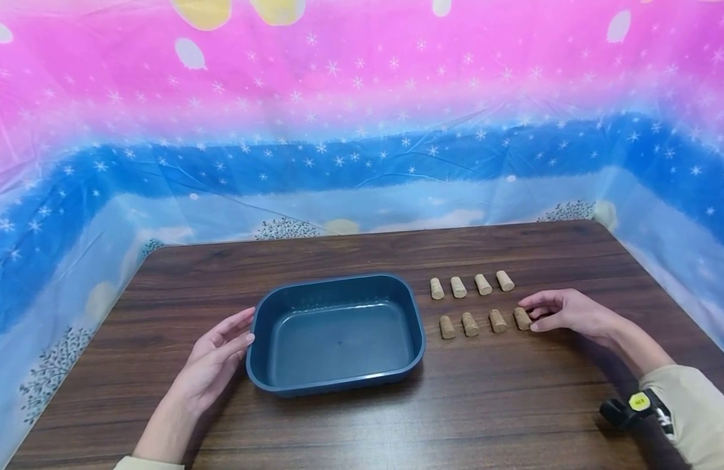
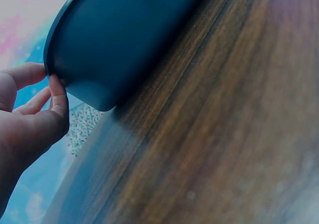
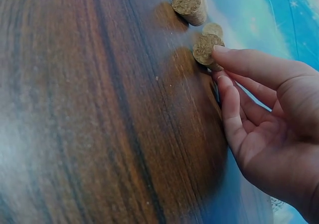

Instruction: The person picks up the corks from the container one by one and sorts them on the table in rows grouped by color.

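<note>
At the left end of a dark blue plastic basin (image 1: 338, 349), my left hand (image 1: 211, 362) holds the rim between thumb and fingers. In the left wrist view the fingertips (image 2: 59, 97) of that hand rest against the basin's outer wall, just below the rim. On the right, my right hand (image 1: 564, 316) pinches a cork stopper (image 1: 522, 319), the rightmost of the near row, which still stands on the table. The right wrist view shows the thumb on the side of this cork (image 3: 205, 50); the fingertips behind it are partly hidden.
Several darker corks (image 1: 470, 324) form the near row and several paler corks (image 1: 458, 287) the far row, right of the basin. All stand on a dark wooden table (image 1: 467, 411). A patterned pink and blue cloth (image 1: 362, 130) hangs around its back and sides.
</note>
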A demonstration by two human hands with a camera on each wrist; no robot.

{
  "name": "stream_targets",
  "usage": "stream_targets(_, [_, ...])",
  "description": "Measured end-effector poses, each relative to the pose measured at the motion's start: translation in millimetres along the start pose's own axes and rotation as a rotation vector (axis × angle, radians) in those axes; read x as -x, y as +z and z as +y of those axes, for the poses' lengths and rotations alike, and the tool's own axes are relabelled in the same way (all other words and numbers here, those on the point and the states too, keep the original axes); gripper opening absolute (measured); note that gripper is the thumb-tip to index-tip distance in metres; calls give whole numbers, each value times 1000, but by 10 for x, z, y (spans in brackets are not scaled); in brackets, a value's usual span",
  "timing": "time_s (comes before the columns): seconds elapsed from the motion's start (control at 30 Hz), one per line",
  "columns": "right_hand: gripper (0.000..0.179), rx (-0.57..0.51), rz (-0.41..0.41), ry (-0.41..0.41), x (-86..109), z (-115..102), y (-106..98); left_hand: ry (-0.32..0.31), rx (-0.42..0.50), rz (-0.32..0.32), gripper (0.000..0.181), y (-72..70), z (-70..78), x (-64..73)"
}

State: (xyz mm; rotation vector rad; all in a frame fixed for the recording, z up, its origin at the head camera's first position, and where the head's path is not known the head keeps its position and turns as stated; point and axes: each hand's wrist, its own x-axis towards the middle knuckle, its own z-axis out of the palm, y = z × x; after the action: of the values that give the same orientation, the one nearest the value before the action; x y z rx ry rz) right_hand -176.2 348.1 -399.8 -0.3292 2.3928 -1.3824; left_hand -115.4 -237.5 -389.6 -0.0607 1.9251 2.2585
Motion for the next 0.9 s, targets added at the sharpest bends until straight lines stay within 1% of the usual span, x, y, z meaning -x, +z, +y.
stream_targets(0.1, [54,9,2,-5,5,-12,4,5,-1,-2,45,3,-1,-1])
stream_targets(0.23, [56,13,7,9,0,-17,4,15,1,-5,43,-2,-3,-4])
stream_targets(0.37, [57,3,1,12,-2,-8,-7,23,9,-9,41,-1,-9,-4])
stream_targets(0.53, [58,-81,-1,-8,46,25,-44,30,-1,-20,42,24,-9,-14])
stream_targets(0.63, [56,-126,24,-3,87,48,-57,31,-19,-30,43,36,8,-18])
stream_targets(0.7, [54,-141,54,6,101,63,-54,28,-10,-34,39,33,29,-18])
stream_targets(0.83, [52,-141,113,27,104,65,-41,34,45,-56,29,-10,83,-19])
stream_targets(0.9, [52,-146,136,44,96,46,-35,49,62,-76,27,-49,113,-17])
